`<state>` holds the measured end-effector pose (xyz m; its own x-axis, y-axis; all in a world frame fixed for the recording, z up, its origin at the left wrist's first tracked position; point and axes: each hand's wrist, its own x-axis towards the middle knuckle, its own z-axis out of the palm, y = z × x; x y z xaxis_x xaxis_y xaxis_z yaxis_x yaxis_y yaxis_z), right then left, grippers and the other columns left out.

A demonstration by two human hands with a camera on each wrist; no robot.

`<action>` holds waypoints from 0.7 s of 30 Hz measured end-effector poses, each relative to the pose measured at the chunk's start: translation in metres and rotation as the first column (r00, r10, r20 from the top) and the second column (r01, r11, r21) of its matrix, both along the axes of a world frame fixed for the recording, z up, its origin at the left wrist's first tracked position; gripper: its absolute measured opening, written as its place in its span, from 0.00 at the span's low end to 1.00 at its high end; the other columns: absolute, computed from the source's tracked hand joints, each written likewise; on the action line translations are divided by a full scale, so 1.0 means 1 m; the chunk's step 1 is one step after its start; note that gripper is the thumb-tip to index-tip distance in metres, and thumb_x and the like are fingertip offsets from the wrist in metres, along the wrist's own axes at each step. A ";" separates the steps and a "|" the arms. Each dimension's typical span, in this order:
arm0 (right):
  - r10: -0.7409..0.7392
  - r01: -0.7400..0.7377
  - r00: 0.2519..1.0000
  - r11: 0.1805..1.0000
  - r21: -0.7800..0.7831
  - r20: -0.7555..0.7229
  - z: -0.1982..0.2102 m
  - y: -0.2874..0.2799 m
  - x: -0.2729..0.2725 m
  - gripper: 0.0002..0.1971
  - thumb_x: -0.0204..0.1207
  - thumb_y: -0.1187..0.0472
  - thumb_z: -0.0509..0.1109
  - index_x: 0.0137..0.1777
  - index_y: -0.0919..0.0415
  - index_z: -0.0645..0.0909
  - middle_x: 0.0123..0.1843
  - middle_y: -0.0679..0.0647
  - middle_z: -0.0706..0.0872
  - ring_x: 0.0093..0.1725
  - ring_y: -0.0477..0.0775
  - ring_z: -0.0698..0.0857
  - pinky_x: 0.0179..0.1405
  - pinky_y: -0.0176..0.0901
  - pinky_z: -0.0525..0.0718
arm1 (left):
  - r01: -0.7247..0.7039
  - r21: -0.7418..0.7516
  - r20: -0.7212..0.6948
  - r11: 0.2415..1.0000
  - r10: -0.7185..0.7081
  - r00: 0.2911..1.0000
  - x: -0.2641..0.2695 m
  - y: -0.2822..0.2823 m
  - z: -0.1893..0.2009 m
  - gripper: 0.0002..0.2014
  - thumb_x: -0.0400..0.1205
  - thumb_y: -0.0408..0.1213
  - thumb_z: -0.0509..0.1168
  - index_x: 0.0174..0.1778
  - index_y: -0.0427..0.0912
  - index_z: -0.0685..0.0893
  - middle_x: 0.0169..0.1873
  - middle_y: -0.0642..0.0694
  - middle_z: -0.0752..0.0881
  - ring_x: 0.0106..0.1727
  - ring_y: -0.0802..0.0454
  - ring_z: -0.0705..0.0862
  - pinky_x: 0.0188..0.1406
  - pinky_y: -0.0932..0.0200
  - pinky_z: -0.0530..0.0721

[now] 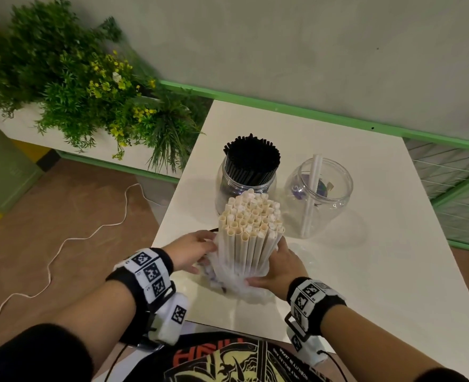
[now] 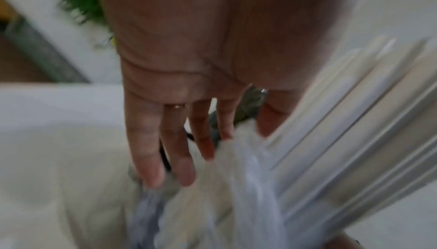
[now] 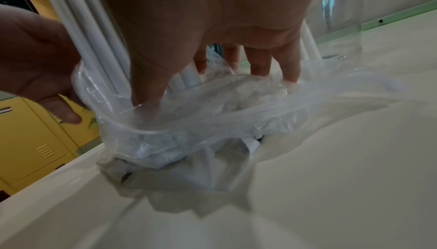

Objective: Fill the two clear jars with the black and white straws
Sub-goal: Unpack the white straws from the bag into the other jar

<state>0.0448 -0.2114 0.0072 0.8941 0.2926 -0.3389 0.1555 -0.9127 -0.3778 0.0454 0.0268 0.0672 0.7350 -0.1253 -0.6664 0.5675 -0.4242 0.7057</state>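
A bundle of white straws [image 1: 251,232] [image 2: 354,122] [image 3: 94,38] stands upright on the white table [image 1: 365,271], with a clear plastic bag [image 1: 236,282] [image 2: 248,187] [image 3: 212,122] bunched round its foot. My left hand [image 1: 197,249] [image 2: 205,152] touches the bag's left side with straight fingers. My right hand [image 1: 280,266] [image 3: 201,84] grips the bundle's lower part, thumb near, fingers behind. Behind the bundle, the left clear jar [image 1: 245,188] is packed with black straws [image 1: 251,158]. The right clear jar [image 1: 318,194] [image 3: 340,19] holds one white straw [image 1: 311,188].
Leafy plants [image 1: 84,86] fill a planter left of the table. A green rail [image 1: 310,111] runs along the wall behind. A white cable [image 1: 62,244] snakes over the brown floor at the left. Yellow lockers [image 3: 35,150] stand beyond the table's edge.
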 end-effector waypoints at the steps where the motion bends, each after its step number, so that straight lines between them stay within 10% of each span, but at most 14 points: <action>1: 0.004 -0.004 1.000 1.000 -0.020 0.020 0.003 0.002 0.002 0.52 0.54 0.27 0.72 0.79 0.34 0.53 0.76 0.47 0.58 0.66 0.59 0.77 0.68 0.57 0.77 | -0.023 -0.013 0.030 1.000 0.023 0.999 0.002 -0.003 -0.006 0.08 0.82 0.38 0.62 0.56 0.49 0.79 0.46 0.45 0.86 0.41 0.50 0.84 0.44 0.51 0.86; 6: -0.044 0.045 0.999 0.997 -0.060 0.018 0.016 0.005 0.015 0.53 0.55 0.28 0.70 0.80 0.35 0.49 0.79 0.50 0.58 0.71 0.62 0.72 0.72 0.61 0.70 | -0.128 -0.102 0.111 0.987 0.139 0.984 0.014 -0.004 -0.022 0.07 0.82 0.27 0.60 0.46 0.42 0.80 0.44 0.37 0.84 0.44 0.41 0.84 0.54 0.37 0.86; 10: -0.054 0.050 0.998 0.994 -0.095 -0.032 0.014 0.006 0.015 0.51 0.58 0.31 0.73 0.81 0.39 0.53 0.79 0.50 0.58 0.69 0.61 0.73 0.74 0.60 0.66 | 0.007 0.109 0.185 0.994 -0.027 0.982 0.021 0.003 -0.028 0.11 0.81 0.27 0.62 0.54 0.47 0.81 0.47 0.42 0.85 0.39 0.50 0.83 0.38 0.59 0.85; 14: -0.037 0.032 0.999 0.990 -0.137 -0.038 0.011 0.005 0.017 0.53 0.58 0.28 0.71 0.82 0.41 0.53 0.80 0.50 0.58 0.71 0.62 0.72 0.74 0.61 0.66 | -0.038 0.007 0.340 0.999 0.033 0.940 0.032 0.007 0.024 0.14 0.84 0.41 0.60 0.66 0.53 0.74 0.58 0.48 0.83 0.56 0.51 0.82 0.49 0.60 0.77; 18: -0.019 0.014 1.000 0.981 -0.194 -0.022 0.009 0.009 0.018 0.53 0.58 0.28 0.71 0.82 0.43 0.53 0.80 0.51 0.59 0.72 0.62 0.71 0.74 0.61 0.66 | 0.196 0.210 0.630 0.958 -0.286 0.722 0.036 -0.018 0.086 0.39 0.71 0.73 0.56 0.77 0.58 0.65 0.73 0.54 0.71 0.73 0.57 0.68 0.70 0.54 0.68; 21: 0.005 -0.008 1.000 0.971 -0.240 -0.014 0.010 0.011 0.015 0.49 0.61 0.28 0.69 0.81 0.46 0.59 0.79 0.52 0.64 0.73 0.62 0.70 0.75 0.62 0.64 | 0.310 0.631 0.569 0.712 -0.695 0.440 0.038 -0.050 0.100 0.51 0.63 0.80 0.57 0.80 0.59 0.56 0.77 0.54 0.63 0.76 0.52 0.61 0.75 0.49 0.65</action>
<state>0.0598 -0.2003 0.0175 0.8874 0.2069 -0.4119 0.1582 -0.9760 -0.1495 0.0837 -0.0227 0.1670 0.8461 -0.5328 -0.0130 -0.4769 -0.7678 0.4279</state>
